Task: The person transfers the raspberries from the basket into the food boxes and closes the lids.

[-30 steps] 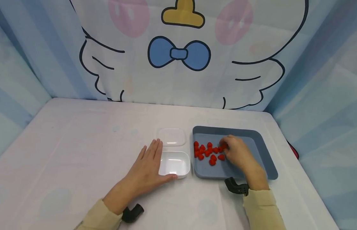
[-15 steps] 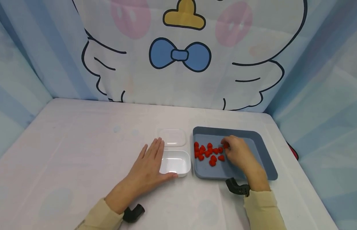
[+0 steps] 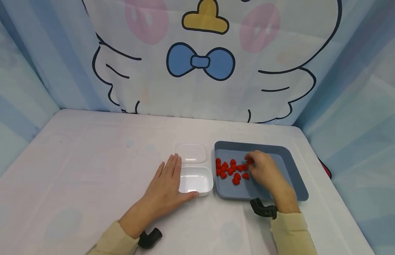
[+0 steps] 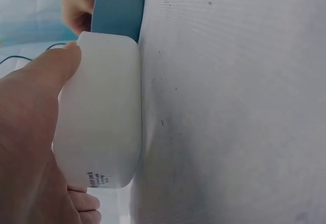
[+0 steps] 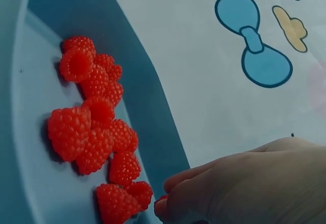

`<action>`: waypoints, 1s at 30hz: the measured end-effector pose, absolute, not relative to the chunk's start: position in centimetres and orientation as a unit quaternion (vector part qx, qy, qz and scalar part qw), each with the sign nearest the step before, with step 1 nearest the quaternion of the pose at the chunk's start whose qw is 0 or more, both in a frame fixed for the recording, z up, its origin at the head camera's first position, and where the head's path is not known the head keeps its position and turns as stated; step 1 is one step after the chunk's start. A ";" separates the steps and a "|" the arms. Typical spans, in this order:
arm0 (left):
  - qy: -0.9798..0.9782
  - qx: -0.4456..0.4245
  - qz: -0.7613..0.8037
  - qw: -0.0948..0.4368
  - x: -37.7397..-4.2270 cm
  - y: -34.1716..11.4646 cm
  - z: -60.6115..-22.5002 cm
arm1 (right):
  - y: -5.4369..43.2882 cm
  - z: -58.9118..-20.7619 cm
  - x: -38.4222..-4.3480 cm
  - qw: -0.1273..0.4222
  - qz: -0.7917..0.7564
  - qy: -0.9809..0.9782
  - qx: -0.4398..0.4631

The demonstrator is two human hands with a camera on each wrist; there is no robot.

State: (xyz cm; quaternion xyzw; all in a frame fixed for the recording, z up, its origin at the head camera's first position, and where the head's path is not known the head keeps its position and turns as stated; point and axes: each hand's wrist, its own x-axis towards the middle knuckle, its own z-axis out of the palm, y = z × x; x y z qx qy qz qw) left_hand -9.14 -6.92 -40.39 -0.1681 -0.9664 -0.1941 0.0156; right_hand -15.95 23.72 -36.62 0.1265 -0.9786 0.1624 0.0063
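My left hand (image 3: pixel 164 187) lies against the left side of a small white plastic box (image 3: pixel 196 179), fingers straight and thumb stretched along its near rim. Seen from the left wrist, the thumb tip (image 4: pixel 71 56) is right at the rim, and small print shows on the box's wall. Over a blue-grey tray (image 3: pixel 239 193), my right hand (image 3: pixel 267 171) pinches a raspberry (image 5: pixel 162 198), mostly hidden by the fingers. Several more raspberries (image 5: pixel 71 132) lie clustered in the tray's left half, to the left of this hand.
Behind the box, a clear lid (image 3: pixel 192 153) lies flat on the white-covered table (image 3: pixel 89 159). The tray's left wall stands close beside the box. A printed curtain (image 3: pixel 197 95) hangs at the table's back edge, with blue cloth on both sides.
The view has shifted slightly. Both hands keep almost the same place, the left at the white box and the right among the raspberries in the tray.
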 end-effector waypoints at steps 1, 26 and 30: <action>-0.966 -0.168 -0.196 0.018 -9.1 -6.9 -40.4 | 23.7 -36.6 -15.9 0.005 0.162 -0.979 0.126; -0.966 -0.159 -0.203 0.007 -9.3 -6.6 -40.5 | 19.9 -33.7 -15.3 -0.012 0.206 -0.965 0.159; -0.966 -0.155 -0.205 0.011 -9.3 -6.5 -40.5 | 19.0 -33.3 -15.2 -0.012 0.216 -0.961 0.175</action>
